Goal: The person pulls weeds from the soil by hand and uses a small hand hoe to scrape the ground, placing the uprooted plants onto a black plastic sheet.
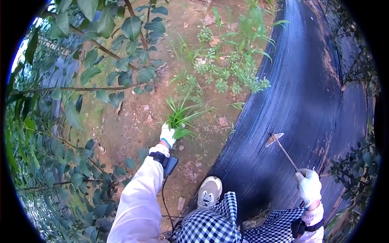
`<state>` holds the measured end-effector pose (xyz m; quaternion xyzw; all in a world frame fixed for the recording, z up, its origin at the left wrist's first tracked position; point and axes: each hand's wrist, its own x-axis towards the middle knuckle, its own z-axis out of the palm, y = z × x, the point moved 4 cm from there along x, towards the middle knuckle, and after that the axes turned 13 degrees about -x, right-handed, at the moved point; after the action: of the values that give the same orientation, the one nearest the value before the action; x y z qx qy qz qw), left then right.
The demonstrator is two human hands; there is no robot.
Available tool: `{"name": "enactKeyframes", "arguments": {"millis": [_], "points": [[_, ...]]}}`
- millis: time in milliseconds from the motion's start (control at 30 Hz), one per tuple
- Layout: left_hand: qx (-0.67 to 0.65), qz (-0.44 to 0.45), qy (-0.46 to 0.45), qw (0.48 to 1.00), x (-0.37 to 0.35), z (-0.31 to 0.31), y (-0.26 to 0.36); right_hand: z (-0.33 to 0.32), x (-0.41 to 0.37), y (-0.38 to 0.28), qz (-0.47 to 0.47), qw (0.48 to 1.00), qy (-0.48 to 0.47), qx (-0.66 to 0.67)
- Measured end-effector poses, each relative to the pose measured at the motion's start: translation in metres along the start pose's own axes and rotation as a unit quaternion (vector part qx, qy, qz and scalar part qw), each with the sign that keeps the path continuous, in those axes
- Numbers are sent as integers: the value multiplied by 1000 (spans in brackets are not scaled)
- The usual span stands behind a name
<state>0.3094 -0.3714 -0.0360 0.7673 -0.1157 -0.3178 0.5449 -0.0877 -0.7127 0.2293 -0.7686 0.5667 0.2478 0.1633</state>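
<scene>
My left hand (pixel 168 135), in a white glove, is closed round a tuft of green grass (pixel 181 115) over the bare soil. The blades fan out past the fingers, and the glove hides their lower ends. On the right, my right hand (pixel 309 187), also gloved in white, grips the handle of a small hoe (pixel 287 154). Its flat, soil-coloured blade (pixel 274 139) points away from me, over the black ground cover sheet (pixel 259 162).
Low leafy weeds (pixel 231 75) and taller grass grow ahead beside the sheet's edge. Leafy branches (pixel 109 52) reach in from the left, and more foliage (pixel 356 170) borders the right. My shoe (pixel 210 192) stands at the sheet's edge. A cable (pixel 164 198) hangs near my left sleeve.
</scene>
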Motion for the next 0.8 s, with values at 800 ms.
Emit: {"name": "enactKeyframes", "arguments": {"millis": [800], "points": [[-342,-40,-57,937,32,58,-44,-7,-3,-7,7,1000,-10,-26]]}}
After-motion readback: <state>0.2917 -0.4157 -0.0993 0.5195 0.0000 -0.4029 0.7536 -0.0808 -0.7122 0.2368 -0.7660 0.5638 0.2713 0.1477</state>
